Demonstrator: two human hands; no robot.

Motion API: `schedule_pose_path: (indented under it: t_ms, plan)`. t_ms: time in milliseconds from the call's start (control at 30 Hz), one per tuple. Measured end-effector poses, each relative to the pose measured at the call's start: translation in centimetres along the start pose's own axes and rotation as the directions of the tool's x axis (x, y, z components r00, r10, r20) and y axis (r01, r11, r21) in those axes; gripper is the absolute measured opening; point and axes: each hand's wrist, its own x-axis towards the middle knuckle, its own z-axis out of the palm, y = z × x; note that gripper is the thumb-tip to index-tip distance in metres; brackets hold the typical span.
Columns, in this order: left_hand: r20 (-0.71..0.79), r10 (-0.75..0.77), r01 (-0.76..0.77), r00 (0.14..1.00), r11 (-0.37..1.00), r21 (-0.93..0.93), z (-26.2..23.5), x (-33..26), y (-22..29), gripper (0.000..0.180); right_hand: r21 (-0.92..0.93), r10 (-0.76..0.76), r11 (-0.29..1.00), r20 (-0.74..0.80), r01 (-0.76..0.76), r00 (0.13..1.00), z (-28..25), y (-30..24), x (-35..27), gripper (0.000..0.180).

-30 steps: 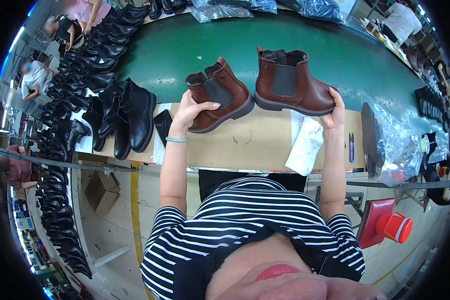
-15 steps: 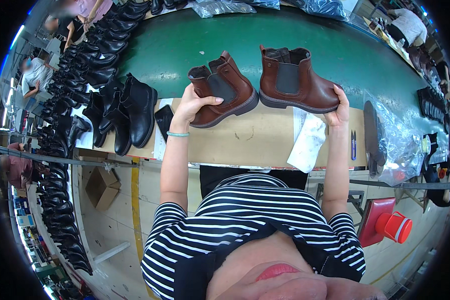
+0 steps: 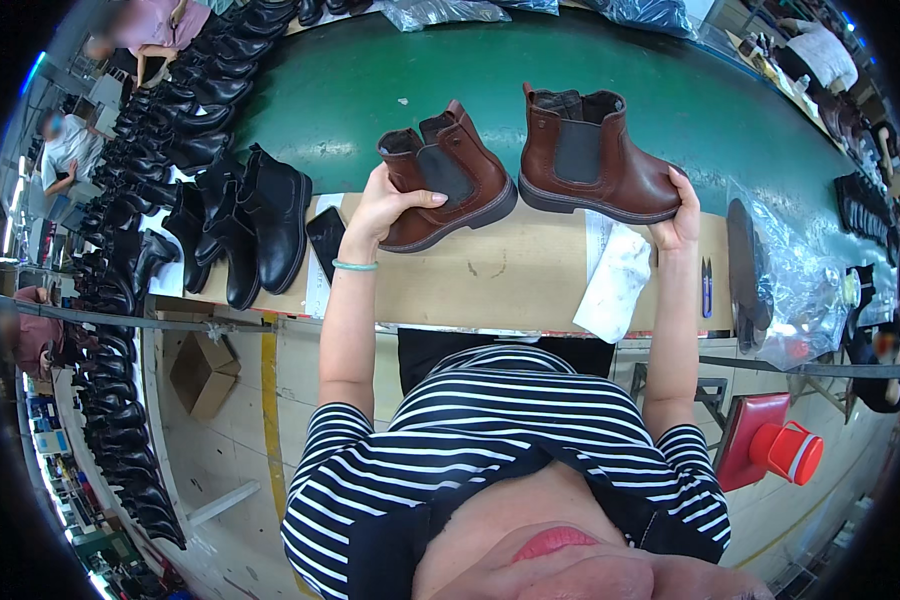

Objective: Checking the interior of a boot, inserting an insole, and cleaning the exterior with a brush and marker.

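Note:
Two brown leather ankle boots with grey elastic side panels are held up over the table's near part. My left hand (image 3: 392,205) grips the left boot (image 3: 480,165), thumb lying across its side panel; this boot tilts, with its toe end by my palm. At the right, my right hand (image 3: 682,212) is closed around the toe of the right boot (image 3: 610,160), which stands nearly upright with its sole showing from the side. The two heels point toward each other in the middle, almost touching. The fingers behind the boots are partly hidden.
Several black boots (image 3: 275,220) stand left of a dark phone (image 3: 325,240). A white paper (image 3: 615,290), small blue-handled snips (image 3: 707,290), dark insoles (image 3: 745,270) and clear plastic bags (image 3: 805,290) lie rightward. A red bucket (image 3: 787,452) sits low right. People work farther off.
The right boot has risen very slightly with my right hand. Both hands keep the same grip. At the far left, a person in pink has shifted.

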Motion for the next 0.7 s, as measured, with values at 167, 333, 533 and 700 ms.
schedule_pose_path:
  t_ms: [167,333,533,700]
  plan:
    - [0.007,0.000,0.000,1.000,1.000,-0.002,0.08,0.13,-0.15,0.049,0.015,0.000,1.000,-0.022,0.000,1.000,-0.20,0.07,0.12,0.028]
    - [-0.015,-0.018,0.018,1.000,1.000,-0.007,0.11,0.22,-0.23,0.052,0.012,0.024,1.000,-0.038,-0.024,0.999,0.34,0.23,-0.24,0.029]
    - [0.009,-0.028,0.028,1.000,0.999,0.030,-0.09,0.50,-0.32,0.053,-0.008,0.046,0.999,-0.011,-0.047,0.999,0.11,0.36,0.06,0.034]
    - [0.028,0.011,-0.012,1.000,0.999,0.045,0.36,0.62,0.07,0.050,-0.035,0.074,0.997,0.000,-0.074,0.997,0.26,0.32,0.07,0.038]
